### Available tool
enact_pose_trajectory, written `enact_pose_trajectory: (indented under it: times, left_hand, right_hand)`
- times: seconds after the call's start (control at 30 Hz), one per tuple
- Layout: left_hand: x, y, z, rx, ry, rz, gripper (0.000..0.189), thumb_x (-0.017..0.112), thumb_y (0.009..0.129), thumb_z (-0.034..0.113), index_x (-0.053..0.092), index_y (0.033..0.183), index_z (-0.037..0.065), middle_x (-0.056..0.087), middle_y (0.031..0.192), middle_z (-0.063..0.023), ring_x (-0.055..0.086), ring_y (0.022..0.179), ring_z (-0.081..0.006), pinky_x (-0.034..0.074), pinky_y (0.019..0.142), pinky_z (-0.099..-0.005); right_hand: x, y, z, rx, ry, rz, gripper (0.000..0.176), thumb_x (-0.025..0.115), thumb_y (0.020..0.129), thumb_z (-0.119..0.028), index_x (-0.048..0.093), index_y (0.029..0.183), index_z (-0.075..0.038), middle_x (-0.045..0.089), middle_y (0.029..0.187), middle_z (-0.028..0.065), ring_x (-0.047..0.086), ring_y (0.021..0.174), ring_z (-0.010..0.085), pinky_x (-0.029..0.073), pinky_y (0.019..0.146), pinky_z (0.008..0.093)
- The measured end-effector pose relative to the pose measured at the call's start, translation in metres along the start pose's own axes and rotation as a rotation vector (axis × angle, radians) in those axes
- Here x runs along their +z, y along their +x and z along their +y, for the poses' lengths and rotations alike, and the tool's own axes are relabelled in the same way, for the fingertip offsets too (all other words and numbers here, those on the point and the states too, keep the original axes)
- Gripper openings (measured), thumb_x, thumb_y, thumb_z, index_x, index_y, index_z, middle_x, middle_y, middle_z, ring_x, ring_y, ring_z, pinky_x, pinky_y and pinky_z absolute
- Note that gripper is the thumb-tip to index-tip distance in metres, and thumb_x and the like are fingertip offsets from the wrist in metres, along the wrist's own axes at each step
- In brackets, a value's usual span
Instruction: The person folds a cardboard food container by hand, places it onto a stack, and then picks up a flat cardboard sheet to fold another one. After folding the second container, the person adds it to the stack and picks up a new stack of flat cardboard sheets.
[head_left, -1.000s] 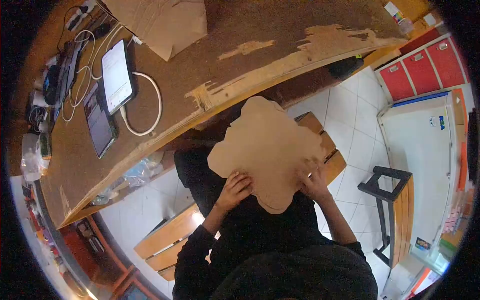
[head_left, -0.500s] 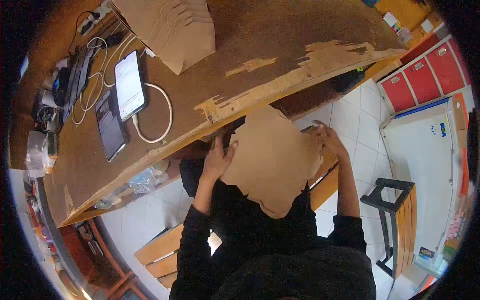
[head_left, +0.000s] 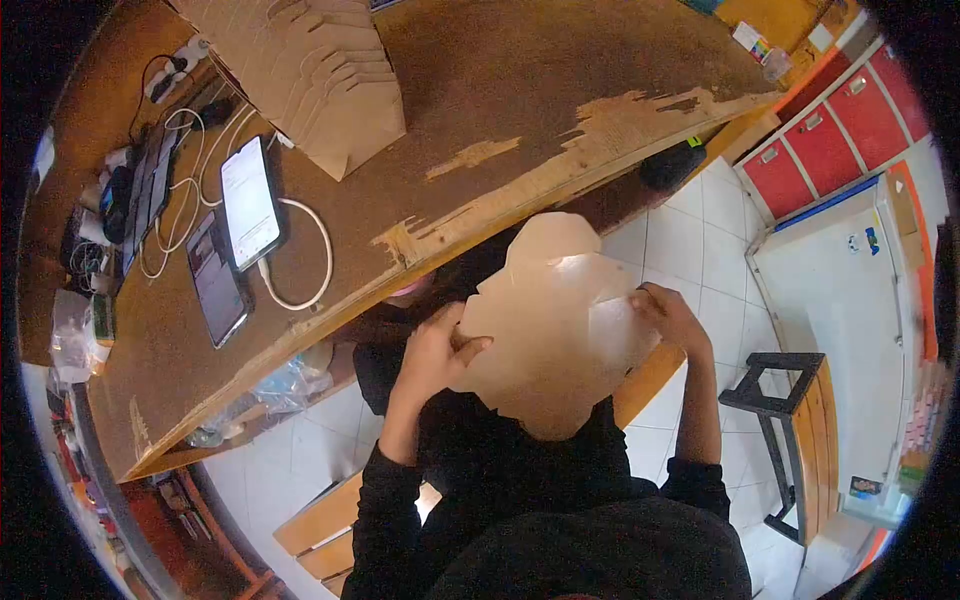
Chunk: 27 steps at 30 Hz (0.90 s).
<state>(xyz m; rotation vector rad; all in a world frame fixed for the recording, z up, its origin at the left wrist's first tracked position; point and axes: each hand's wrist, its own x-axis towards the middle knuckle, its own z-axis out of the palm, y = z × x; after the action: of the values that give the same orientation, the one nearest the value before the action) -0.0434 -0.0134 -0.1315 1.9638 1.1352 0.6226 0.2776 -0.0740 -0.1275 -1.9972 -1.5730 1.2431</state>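
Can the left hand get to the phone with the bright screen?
Probably yes, if it lets go: the left hand is busy holding the cardboard. It would have to come up over the table edge, and only the white cable seems to lie before the phone.

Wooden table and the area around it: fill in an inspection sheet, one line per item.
Surface: wooden table, finish worn to pale wood along its near edge.
Job's things: cardboard sheet, held above the lap; cardboard stack on the table.
Clutter: lit phone and dark phone side by side; plastic bag below the tabletop.
Hands: left hand and right hand, fingers at opposite sides of the sheet.
Cables: white cable loops from the lit phone.
Surroundings: red cabinets, slatted bench, tiled floor.
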Motion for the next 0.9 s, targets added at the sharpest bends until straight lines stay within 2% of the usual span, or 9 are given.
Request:
enact_pose_trajectory:
  times: [0.07, 0.13, 0.23, 0.3, 0.37, 0.43, 0.5, 0.77, 0.9]
  left_hand:
    - [-0.016, -0.003, 0.021, 0.026, 0.009, 0.041, 0.032, 0.065, 0.065, 0.019, 0.051, 0.089, 0.003, 0.053, 0.075, -0.0128, 0.054, 0.066, -0.0294, 0.042, 0.061, -0.0368]
    - [-0.021, -0.004, 0.025, 0.052, 0.019, 0.082, 0.031, 0.066, 0.064, 0.02, 0.052, 0.086, 0.004, 0.053, 0.073, -0.0115, 0.053, 0.065, -0.0291, 0.041, 0.061, -0.0372]
    - [-0.022, -0.008, 0.026, 0.206, 0.239, 0.167, 0.031, 0.067, 0.063, 0.023, 0.053, 0.083, 0.004, 0.054, 0.079, -0.0103, 0.051, 0.07, -0.0294, 0.04, 0.063, -0.0364]
    - [-0.019, -0.013, 0.028, 0.304, 0.442, 0.227, 0.032, 0.066, 0.064, 0.024, 0.053, 0.084, 0.002, 0.053, 0.083, -0.0104, 0.05, 0.072, -0.0295, 0.04, 0.065, -0.0354]
    - [-0.015, -0.023, 0.022, 0.28, 0.43, 0.235, 0.033, 0.065, 0.065, 0.023, 0.053, 0.087, 0.002, 0.053, 0.083, -0.0115, 0.05, 0.072, -0.0298, 0.04, 0.065, -0.0358]
    - [-0.007, -0.029, 0.013, 0.242, 0.414, 0.25, 0.034, 0.064, 0.066, 0.022, 0.052, 0.09, 0.001, 0.053, 0.083, -0.0126, 0.05, 0.073, -0.03, 0.04, 0.066, -0.0363]
    - [0.004, -0.033, 0.007, 0.08, 0.312, 0.211, 0.035, 0.061, 0.068, 0.02, 0.051, 0.095, 0.0, 0.052, 0.082, -0.0143, 0.05, 0.075, -0.0301, 0.039, 0.068, -0.0371]
    - [0.01, -0.015, -0.002, 0.061, 0.261, 0.212, 0.038, 0.06, 0.069, 0.02, 0.049, 0.098, 0.0, 0.052, 0.085, -0.0169, 0.05, 0.079, -0.0332, 0.038, 0.071, -0.0386]
    - [0.032, 0.021, -0.012, -0.011, 0.185, 0.228, 0.047, 0.062, 0.066, 0.023, 0.045, 0.103, 0.001, 0.052, 0.09, -0.0176, 0.05, 0.084, -0.0351, 0.038, 0.073, -0.0405]
  right_hand:
    - [-0.009, -0.012, -0.012, 0.048, 0.02, -0.022, 0.043, 0.055, 0.074, -0.022, 0.04, 0.11, -0.003, 0.054, 0.092, 0.0156, 0.054, 0.087, 0.0313, 0.04, 0.077, 0.0354]
    - [-0.006, -0.025, -0.024, -0.292, -0.009, 0.18, 0.038, 0.052, 0.076, -0.015, 0.04, 0.11, -0.003, 0.053, 0.093, 0.0171, 0.053, 0.085, 0.0308, 0.039, 0.077, 0.0355]
    - [0.008, -0.026, -0.035, -0.41, 0.022, 0.23, 0.034, 0.052, 0.077, -0.016, 0.042, 0.104, 0.002, 0.055, 0.087, 0.016, 0.054, 0.081, 0.0233, 0.04, 0.073, 0.0322]
    - [0.021, -0.025, -0.04, -0.322, 0.048, 0.259, 0.037, 0.053, 0.077, -0.017, 0.041, 0.107, 0.001, 0.054, 0.091, 0.0174, 0.052, 0.085, 0.0253, 0.039, 0.076, 0.034]
    - [0.041, -0.024, -0.038, -0.235, 0.07, 0.285, 0.041, 0.053, 0.077, -0.019, 0.039, 0.11, 0.001, 0.052, 0.096, 0.0188, 0.051, 0.09, 0.0274, 0.038, 0.079, 0.0358]
    - [0.064, -0.023, -0.028, -0.286, -0.22, 0.532, 0.047, 0.053, 0.077, -0.022, 0.037, 0.114, 0.001, 0.047, 0.106, 0.0219, 0.045, 0.098, 0.0322, 0.035, 0.084, 0.0392]
    - [0.068, -0.024, -0.028, -0.24, -0.212, 0.504, 0.048, 0.052, 0.078, -0.024, 0.035, 0.115, 0.001, 0.044, 0.108, 0.0213, 0.04, 0.101, 0.0347, 0.032, 0.085, 0.0415]
    - [0.054, -0.01, -0.018, -0.271, 0.0, 0.379, 0.052, 0.061, 0.071, -0.011, 0.036, 0.115, 0.001, 0.049, 0.107, 0.0178, 0.048, 0.098, 0.0252, 0.037, 0.083, 0.0326]
    - [0.055, 0.016, -0.022, -0.405, -0.038, 0.507, 0.048, 0.06, 0.071, -0.01, 0.039, 0.113, 0.001, 0.049, 0.106, 0.0165, 0.047, 0.099, 0.0241, 0.038, 0.083, 0.0306]
